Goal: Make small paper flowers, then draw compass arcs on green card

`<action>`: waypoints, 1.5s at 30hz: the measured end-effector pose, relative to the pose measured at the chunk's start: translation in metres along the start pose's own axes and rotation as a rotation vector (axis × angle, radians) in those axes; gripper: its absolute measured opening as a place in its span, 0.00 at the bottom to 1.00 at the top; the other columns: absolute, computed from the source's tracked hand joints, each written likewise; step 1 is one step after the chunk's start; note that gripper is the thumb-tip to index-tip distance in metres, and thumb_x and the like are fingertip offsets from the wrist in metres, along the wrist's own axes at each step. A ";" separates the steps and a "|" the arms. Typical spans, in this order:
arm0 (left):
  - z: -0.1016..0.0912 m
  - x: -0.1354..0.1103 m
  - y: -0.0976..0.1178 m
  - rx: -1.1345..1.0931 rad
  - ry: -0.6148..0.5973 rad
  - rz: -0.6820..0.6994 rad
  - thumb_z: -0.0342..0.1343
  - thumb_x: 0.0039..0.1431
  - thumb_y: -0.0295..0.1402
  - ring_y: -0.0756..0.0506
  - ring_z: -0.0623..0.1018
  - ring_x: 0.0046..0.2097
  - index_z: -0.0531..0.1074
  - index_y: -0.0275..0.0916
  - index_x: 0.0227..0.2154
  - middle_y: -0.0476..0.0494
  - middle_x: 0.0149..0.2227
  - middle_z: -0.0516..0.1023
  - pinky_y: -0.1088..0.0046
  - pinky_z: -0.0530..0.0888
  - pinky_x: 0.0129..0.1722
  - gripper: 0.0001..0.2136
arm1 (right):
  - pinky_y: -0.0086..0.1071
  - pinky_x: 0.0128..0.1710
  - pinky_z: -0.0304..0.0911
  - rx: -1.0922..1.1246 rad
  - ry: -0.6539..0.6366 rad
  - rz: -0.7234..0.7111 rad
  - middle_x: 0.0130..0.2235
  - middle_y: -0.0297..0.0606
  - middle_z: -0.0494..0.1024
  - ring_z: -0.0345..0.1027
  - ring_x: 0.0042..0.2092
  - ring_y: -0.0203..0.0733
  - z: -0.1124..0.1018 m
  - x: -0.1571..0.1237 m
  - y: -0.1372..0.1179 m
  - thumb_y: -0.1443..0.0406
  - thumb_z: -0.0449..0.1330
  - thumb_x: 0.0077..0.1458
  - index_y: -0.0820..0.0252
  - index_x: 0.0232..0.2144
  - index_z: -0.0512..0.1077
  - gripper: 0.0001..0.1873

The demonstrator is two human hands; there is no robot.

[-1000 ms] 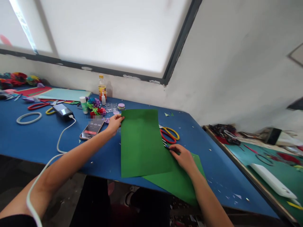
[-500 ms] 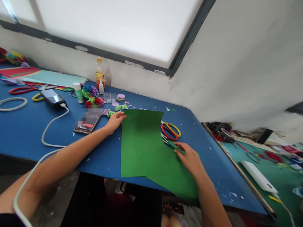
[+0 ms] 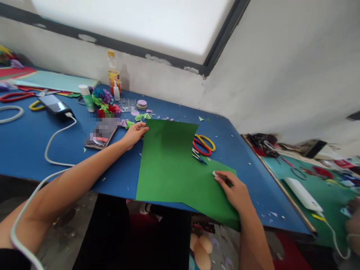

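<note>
My left hand (image 3: 135,135) pinches the upper left corner of a green sheet of paper (image 3: 165,161), whose top edge tilts up off the table. A second green sheet (image 3: 208,195) lies partly under it to the right and overhangs the table's front edge. My right hand (image 3: 232,189) rests over that second sheet, fingers closed on a small white piece (image 3: 214,173) whose kind I cannot make out. A blue drawing compass (image 3: 200,159) lies just beyond these fingers. Behind it are scissors (image 3: 204,145) with red and yellow handles, blades hidden by the paper.
Left on the blue table (image 3: 64,142) lie a phone (image 3: 102,133), a black device (image 3: 56,105) with a white cable, a glue stick (image 3: 87,98) and crumpled paper flowers (image 3: 105,101). A juice bottle (image 3: 113,73) stands by the wall. At right is a green table (image 3: 284,168) with a white power strip (image 3: 303,194).
My right hand has left the blue compass, moved slightly down and right, and now holds a small white piece. My left hand keeps its pinch on the paper. The camera view has shifted.
</note>
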State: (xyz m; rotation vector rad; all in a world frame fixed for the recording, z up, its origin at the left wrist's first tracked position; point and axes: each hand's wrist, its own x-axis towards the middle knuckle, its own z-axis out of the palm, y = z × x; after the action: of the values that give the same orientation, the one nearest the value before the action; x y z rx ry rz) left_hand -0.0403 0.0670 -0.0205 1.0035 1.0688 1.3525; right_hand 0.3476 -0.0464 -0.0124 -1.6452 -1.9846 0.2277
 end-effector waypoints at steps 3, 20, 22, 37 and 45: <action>-0.001 0.000 -0.001 0.006 0.019 0.002 0.64 0.44 0.33 0.53 0.69 0.23 0.68 0.39 0.29 0.54 0.23 0.71 0.79 0.64 0.24 0.11 | 0.43 0.40 0.70 0.026 0.039 0.032 0.38 0.44 0.80 0.74 0.37 0.47 0.005 -0.002 0.001 0.47 0.54 0.54 0.57 0.37 0.75 0.23; 0.000 -0.008 0.002 0.014 -0.006 0.050 0.64 0.40 0.37 0.51 0.74 0.27 0.75 0.35 0.28 0.47 0.27 0.78 0.76 0.70 0.30 0.12 | 0.45 0.45 0.69 0.086 0.028 -0.025 0.39 0.44 0.79 0.74 0.41 0.48 0.008 -0.007 -0.005 0.50 0.53 0.55 0.57 0.34 0.74 0.19; 0.000 -0.008 0.002 0.013 0.001 0.054 0.64 0.40 0.37 0.51 0.74 0.28 0.76 0.36 0.28 0.47 0.27 0.78 0.77 0.70 0.29 0.12 | 0.45 0.45 0.69 0.084 0.032 -0.024 0.39 0.44 0.79 0.74 0.42 0.49 0.008 -0.007 -0.006 0.50 0.53 0.55 0.57 0.34 0.74 0.19; 0.000 -0.007 0.004 -0.041 0.073 0.022 0.62 0.46 0.31 0.52 0.73 0.26 0.75 0.37 0.27 0.48 0.26 0.77 0.79 0.69 0.27 0.05 | 0.46 0.46 0.68 0.059 0.029 0.021 0.39 0.45 0.79 0.73 0.42 0.49 0.010 -0.008 -0.006 0.49 0.53 0.55 0.57 0.34 0.74 0.20; -0.005 -0.004 0.008 -0.092 0.134 -0.002 0.61 0.47 0.30 0.53 0.72 0.25 0.75 0.38 0.29 0.49 0.27 0.76 0.78 0.70 0.27 0.04 | 0.44 0.42 0.70 0.038 0.043 0.060 0.41 0.46 0.80 0.74 0.40 0.48 0.010 -0.009 -0.005 0.47 0.53 0.54 0.58 0.39 0.74 0.23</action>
State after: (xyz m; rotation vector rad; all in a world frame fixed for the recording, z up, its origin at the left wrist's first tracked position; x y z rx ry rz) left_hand -0.0473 0.0631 -0.0136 0.8539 1.0960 1.4709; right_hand 0.3389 -0.0541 -0.0209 -1.6735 -1.8896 0.2494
